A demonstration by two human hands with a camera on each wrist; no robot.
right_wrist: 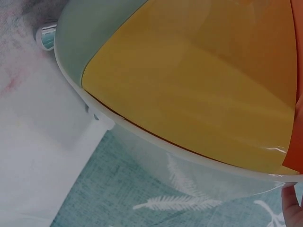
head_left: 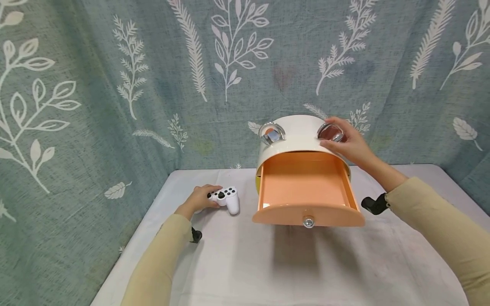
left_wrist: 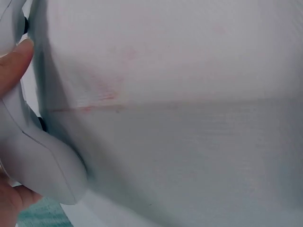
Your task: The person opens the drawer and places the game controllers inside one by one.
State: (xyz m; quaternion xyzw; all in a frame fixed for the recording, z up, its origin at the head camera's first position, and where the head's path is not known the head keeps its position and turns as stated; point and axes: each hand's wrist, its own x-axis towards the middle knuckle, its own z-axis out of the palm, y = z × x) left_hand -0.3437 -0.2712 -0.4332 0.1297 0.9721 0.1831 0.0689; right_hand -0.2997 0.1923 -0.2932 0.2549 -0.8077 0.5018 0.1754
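My left hand [head_left: 202, 198] grips a white game controller [head_left: 232, 203] over the left part of the table. In the left wrist view the thumb lies across the controller [left_wrist: 45, 168], with fingers beneath its handle. To the right stands a white, round-topped drawer box [head_left: 300, 127] with two chrome-rimmed eyes. Its orange drawer [head_left: 302, 182] is pulled far out, and a round chrome knob [head_left: 308, 222] sits on the front. My right hand [head_left: 350, 142] holds the box at its right eye [head_left: 331, 132], fingers above and thumb below. Fingertips reach the white rim in the right wrist view.
A white cloth [head_left: 237, 263] covers the table. Behind and to the left hangs a green curtain [head_left: 153, 85] with white leaf patterns, close to the table's back edge. Black wrist-camera pieces stick out at both sleeves.
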